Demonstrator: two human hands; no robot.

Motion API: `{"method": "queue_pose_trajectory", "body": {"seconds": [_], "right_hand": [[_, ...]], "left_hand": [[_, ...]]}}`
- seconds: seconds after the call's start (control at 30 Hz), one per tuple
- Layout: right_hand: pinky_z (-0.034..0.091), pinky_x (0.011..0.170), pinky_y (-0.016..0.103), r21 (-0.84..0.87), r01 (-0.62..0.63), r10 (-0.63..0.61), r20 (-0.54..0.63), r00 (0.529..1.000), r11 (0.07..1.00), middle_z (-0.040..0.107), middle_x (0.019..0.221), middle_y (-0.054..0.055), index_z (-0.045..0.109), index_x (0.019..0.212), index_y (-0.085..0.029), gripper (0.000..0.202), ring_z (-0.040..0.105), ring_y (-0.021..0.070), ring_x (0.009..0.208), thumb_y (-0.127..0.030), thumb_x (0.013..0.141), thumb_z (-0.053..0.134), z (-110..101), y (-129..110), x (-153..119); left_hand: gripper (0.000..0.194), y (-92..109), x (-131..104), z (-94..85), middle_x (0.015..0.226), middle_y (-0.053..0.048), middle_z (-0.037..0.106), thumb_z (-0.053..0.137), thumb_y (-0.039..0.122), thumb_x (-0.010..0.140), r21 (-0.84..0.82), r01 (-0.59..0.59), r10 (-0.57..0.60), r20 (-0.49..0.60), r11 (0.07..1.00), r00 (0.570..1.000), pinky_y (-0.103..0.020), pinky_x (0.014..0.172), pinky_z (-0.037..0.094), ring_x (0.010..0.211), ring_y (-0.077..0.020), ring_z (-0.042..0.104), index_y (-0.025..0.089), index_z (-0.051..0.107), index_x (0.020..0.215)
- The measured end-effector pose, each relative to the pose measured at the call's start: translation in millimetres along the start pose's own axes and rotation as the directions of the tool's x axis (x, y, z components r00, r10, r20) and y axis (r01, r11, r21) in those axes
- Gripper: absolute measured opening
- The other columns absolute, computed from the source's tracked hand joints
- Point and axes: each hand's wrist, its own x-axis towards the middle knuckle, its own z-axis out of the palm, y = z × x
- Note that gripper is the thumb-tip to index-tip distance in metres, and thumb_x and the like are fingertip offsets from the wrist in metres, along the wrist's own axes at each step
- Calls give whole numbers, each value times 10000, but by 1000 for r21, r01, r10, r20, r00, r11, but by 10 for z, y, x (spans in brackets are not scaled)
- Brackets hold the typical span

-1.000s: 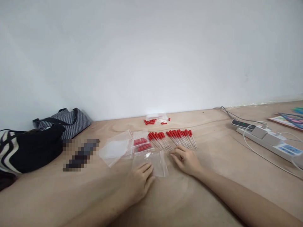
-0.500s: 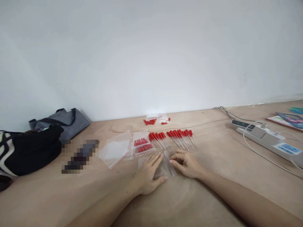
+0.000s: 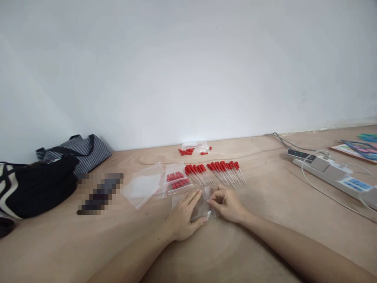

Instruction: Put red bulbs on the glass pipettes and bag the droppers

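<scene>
"While your left hand (image 3: 186, 218) lies spread open, palm down, on the clear plastic zip bag (image 3: 200, 210), what is your right hand (image 3: 226, 203) doing?"

"Its thumb and forefinger pinch the bag's right edge."

"Where is that bag?"

"On the pale wooden counter (image 3: 273, 188), just nearer you than the slender clear tubes with red bulb tops (image 3: 226, 173)."

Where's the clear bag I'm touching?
In the head view, the clear bag lies below centre, under your left hand, its right edge at your right hand.
</scene>
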Motion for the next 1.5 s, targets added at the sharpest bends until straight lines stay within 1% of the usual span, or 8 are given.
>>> {"method": "queue_pose_trajectory", "body": {"seconds": [0.2,0.4,0.53,0.63,0.77,0.9,1.17,1.5], "right_hand": [[395,604,233,305,150,-162,15,987,940,525,673,18,585,642,-155,287,490,112,632,-381,793,496,-30,53,22],[319,526,209,-31,310,-278,363,889,950,584,695,-11,438,1240,-261,506,439,85,512,-449,775,506,-238,32,-7],[310,520,205,-68,296,-252,370,894,953,565,618,-30,284,1329,-257,628,428,90,498,-463,776,499,-239,72,2],[300,478,194,47,213,-215,379,900,976,534,565,-32,454,1238,-207,551,396,81,470,-476,760,515,-223,114,11],[341,499,200,154,128,-169,288,943,980,606,737,18,647,937,-169,350,461,89,549,-443,763,515,-275,116,160],[385,595,209,-163,-139,141,4,990,977,612,728,17,602,753,-154,151,529,110,642,-281,764,522,-250,81,582],[419,692,324,-314,-391,366,-138,920,865,592,916,186,469,991,-83,302,567,257,868,-88,692,510,106,70,1161],[411,763,338,-312,-314,273,-168,947,897,471,1098,235,268,1213,-29,491,521,253,961,-44,737,386,-41,-79,1058]], "left_hand": [[618,-38,-18,15,1390,-109,281,428,390,835,-55,7,-10,-62,998,998,-430,1015,297,1261,-237,275,162,182,1354],[611,-82,-19,43,1376,-115,308,427,365,839,43,-19,25,-138,999,990,-461,1011,289,1256,-250,284,161,172,1355],[531,-141,-15,-9,1314,-108,413,420,360,847,115,-45,65,-179,992,982,-472,1025,261,1213,-240,363,161,279,1319],[416,-183,-19,-35,1223,-86,520,422,339,851,110,-45,62,-159,993,985,-463,1012,289,1149,-226,446,173,422,1232],[372,-201,-21,-9,1178,-69,561,461,327,832,60,-15,25,-185,998,982,-442,977,345,1120,-220,474,180,488,1173],[374,-172,-17,-3,1176,-56,564,484,321,817,32,-2,8,-189,999,982,-447,977,339,1122,-221,471,201,493,1171],[387,-161,-25,-41,1213,-60,534,470,331,822,38,6,-1,-138,999,990,-453,995,315,1152,-227,442,186,490,1181],[382,-146,-29,-55,1197,-65,547,487,334,812,32,0,5,-148,999,989,-455,984,327,1141,-236,449,187,509,1164]]}}
